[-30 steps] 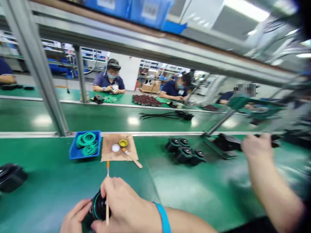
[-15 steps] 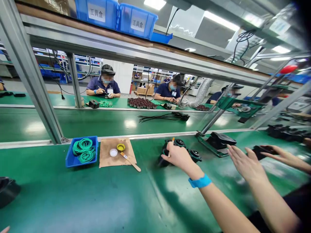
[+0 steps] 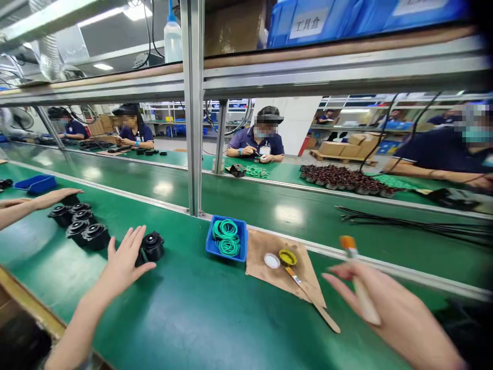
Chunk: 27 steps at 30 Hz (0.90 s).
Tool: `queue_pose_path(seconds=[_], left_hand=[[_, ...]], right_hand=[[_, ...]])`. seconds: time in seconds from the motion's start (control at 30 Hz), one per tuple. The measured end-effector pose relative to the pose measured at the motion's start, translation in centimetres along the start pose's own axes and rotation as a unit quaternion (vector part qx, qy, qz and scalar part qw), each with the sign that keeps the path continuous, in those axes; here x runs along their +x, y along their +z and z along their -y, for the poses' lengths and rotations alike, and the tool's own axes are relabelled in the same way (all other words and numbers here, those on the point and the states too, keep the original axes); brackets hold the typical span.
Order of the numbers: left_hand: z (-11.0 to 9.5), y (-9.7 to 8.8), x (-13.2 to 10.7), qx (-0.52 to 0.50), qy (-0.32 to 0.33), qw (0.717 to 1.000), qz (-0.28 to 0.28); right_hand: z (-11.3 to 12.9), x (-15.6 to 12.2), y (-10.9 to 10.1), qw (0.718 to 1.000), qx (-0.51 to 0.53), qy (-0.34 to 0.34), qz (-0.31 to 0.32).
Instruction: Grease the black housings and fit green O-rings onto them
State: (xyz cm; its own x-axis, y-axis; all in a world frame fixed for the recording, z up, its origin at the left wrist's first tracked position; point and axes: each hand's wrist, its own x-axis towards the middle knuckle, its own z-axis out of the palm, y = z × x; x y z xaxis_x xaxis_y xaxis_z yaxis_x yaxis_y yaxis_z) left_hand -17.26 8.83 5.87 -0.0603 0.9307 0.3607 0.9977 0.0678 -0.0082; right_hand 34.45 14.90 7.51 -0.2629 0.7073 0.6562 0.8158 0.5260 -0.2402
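My left hand is open, its fingers spread beside and partly over a black cylindrical housing that it mostly hides. Another black housing stands upright just right of its fingers. At the right, my right hand grips a paintbrush, its orange-brown bristles pointing up. A brown cardboard sheet lies between my hands. On it are a small cup of yellow stuff, a white round lid and a second paintbrush whose handle overhangs the sheet's edge.
A blue bin holds green rings. Several black housings stand at the left, near a co-worker's hand. An upright metal post rises behind the bin. Co-workers sit across the green conveyor.
The view has swung left. My right hand has left the black parts and holds the brush above the bench. My left hand, barely visible before, now reaches to a black housing.
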Motion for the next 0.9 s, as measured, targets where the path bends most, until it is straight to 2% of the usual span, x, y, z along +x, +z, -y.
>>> queue_pose_path(seconds=[0.1,0.2,0.27,0.37,0.5,0.6,0.7,0.8,0.9], left_hand=[[-0.4,-0.1,2.7,-0.015,0.023,1.000,0.014],[-2.6,-0.7,3.0,-0.029,0.054,0.998,0.015],[-4.9,-1.1,1.6,-0.062,0.077,0.995,0.023],[-8.8,-1.0,-2.0,-0.211,0.097,0.971,0.063],[-13.2,1.5,-7.1,-0.371,0.117,0.918,0.070],[-15.2,3.5,-9.6,-0.470,0.091,0.875,0.073],[-16.2,4.4,-10.8,-0.535,0.051,0.841,0.065],[-16.7,4.2,-11.5,-0.561,0.011,0.827,0.036],[-16.7,3.7,-11.8,-0.572,-0.007,0.820,0.031]], right_hand=[[5.3,3.5,3.0,0.992,0.023,-0.094,0.084],[8.5,6.8,7.1,0.982,0.004,-0.133,0.135],[9.6,8.5,9.8,0.975,-0.019,-0.136,0.172],[10.7,10.6,13.2,0.969,-0.062,-0.110,0.214],[11.9,12.0,15.7,0.961,-0.096,-0.072,0.250],[12.4,12.1,15.8,0.959,-0.103,-0.057,0.258],[12.4,11.9,14.5,0.965,-0.100,-0.045,0.237],[12.1,11.3,11.7,0.977,-0.084,-0.039,0.192],[11.9,9.7,7.9,0.988,-0.056,-0.035,0.140]])
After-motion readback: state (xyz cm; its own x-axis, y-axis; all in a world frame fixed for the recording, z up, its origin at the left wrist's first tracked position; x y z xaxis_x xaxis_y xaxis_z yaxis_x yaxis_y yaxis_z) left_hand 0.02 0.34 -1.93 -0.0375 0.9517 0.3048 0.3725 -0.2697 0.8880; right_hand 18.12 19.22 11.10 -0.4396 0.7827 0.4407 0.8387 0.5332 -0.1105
